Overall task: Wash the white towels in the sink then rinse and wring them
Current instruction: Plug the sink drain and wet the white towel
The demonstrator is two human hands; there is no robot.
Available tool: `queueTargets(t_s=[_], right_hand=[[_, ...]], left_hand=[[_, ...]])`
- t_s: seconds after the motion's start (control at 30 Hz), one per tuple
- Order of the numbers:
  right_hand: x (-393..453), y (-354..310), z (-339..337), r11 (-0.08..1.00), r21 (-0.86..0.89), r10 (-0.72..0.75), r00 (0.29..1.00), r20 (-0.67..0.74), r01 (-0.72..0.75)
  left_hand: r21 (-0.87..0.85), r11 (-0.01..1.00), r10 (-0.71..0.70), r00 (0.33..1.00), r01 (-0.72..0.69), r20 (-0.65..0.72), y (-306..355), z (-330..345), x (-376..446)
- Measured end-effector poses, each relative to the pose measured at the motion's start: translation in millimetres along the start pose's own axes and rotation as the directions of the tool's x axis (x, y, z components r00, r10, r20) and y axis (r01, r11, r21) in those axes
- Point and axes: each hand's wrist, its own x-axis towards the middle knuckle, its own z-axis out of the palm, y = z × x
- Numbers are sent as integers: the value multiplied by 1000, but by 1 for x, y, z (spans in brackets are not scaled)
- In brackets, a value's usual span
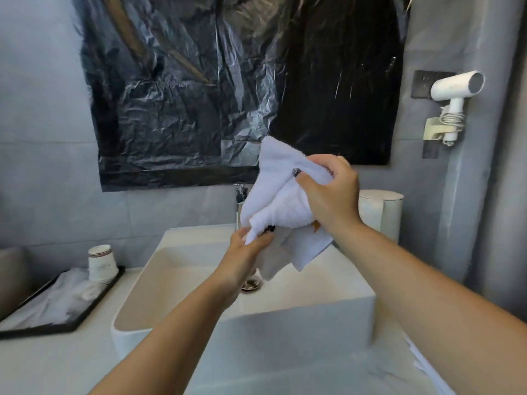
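From the head camera, both hands hold a white towel (281, 201) up in the air above the sink (313, 303), in front of the tap (239, 206). The right hand (330, 195) is the higher one; its fingers (322, 163) are curled tightly round a bunched upper part of the towel, with the thumb pressed across the cloth. The left hand (245, 252) is lower and nearer the camera; its fingers pinch a lower fold of the towel, closed on the fabric. One corner of the towel stands up above the right hand, and a loose flap hangs down towards the basin without touching it. The drain (251, 285) shows at the bottom of the sink, below the left hand.

The sink sits on a pale counter (57, 363). To the left on the counter is a black tray (71, 317) with crumpled clear wrapping in it and a stack of paper cups (102, 263) at its far end. Black plastic sheeting (199, 89) covers the wall behind the sink. A white hair dryer (453, 95) hangs in a wall holder on the right, and a white cylindrical container (382, 212) stands behind the right wrist.
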Motion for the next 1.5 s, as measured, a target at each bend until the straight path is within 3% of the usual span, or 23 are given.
queueTargets(t_s=[0.13, 0.27, 0.37, 0.43, 0.5, 0.63, 0.73, 0.8, 0.87, 0.9, 0.93, 1.0, 1.03, 1.07, 1.1, 1.17, 1.2, 1.23, 1.37, 1.5], right_hand=[[-6, 35, 57, 960, -25, 279, 957, 81, -277], [-24, 91, 93, 801, -152, 598, 790, 139, -579], [-39, 132, 108, 674, -162, 738, 657, 155, -720], [-40, 145, 114, 651, -154, 759, 638, 131, -743], [-29, 149, 117, 669, -124, 743, 663, 87, -733], [-6, 159, 119, 701, -11, 713, 701, 17, -713], [-11, 184, 124, 692, -111, 721, 688, 84, -713], [-18, 196, 131, 667, -231, 743, 614, 265, -708], [-26, 198, 140, 642, -314, 747, 478, 462, -700], [-30, 197, 144, 638, -344, 740, 426, 521, -689], [-33, 193, 147, 640, -396, 749, 420, 513, -658], [-35, 186, 149, 680, -491, 730, 565, 384, -544], [-33, 184, 148, 721, -458, 683, 646, 342, -520], [-31, 183, 145, 761, -374, 647, 670, 364, -530], [-30, 183, 143, 777, -292, 626, 638, 449, -557], [-34, 184, 141, 765, -299, 601, 466, 649, -570], [-37, 189, 141, 781, -334, 583, 422, 695, -528], [-39, 194, 142, 808, -346, 560, 440, 702, -477], [-32, 193, 139, 852, -146, 490, 670, 558, -503], [-27, 186, 135, 842, 31, 461, 749, 476, -538]], left_hand=[[-75, 997, -34, 991, 25, -128, -16, -43, 17], [-176, 981, -145, 903, 78, -405, -49, -70, 42], [-213, 966, -236, 842, 148, -485, -67, -79, 55], [-250, 946, -309, 803, 205, -509, -65, -80, 64], [-280, 927, -365, 769, 249, -525, -54, -85, 76], [-261, 908, -399, 863, 326, -310, -46, -96, 103], [-185, 918, -390, 881, 350, -269, -65, -97, 114], [-81, 950, -311, 899, 301, -308, -76, -96, 119], [-89, 961, -278, 910, 263, -308, -78, -93, 118], [-119, 967, -252, 922, 226, -295, -77, -92, 116], [-158, 969, -232, 928, 192, -291, -74, -92, 115], [-244, 961, -208, 927, 133, -314, -69, -91, 113], [-287, 952, -203, 923, 108, -327, -69, -92, 114], [-318, 944, -200, 923, 91, -329, -69, -93, 114], [-351, 932, -206, 927, 89, -314, -69, -93, 115], [-337, 929, -243, 937, 150, -252, -71, -93, 116], [-266, 939, -279, 937, 220, -211, -74, -93, 116], [-166, 941, -323, 930, 295, -177, -78, -93, 116], [155, 901, -379, 909, 405, -171, -88, -91, 115], [477, 786, -374, 917, 393, -140, -94, -85, 118]])
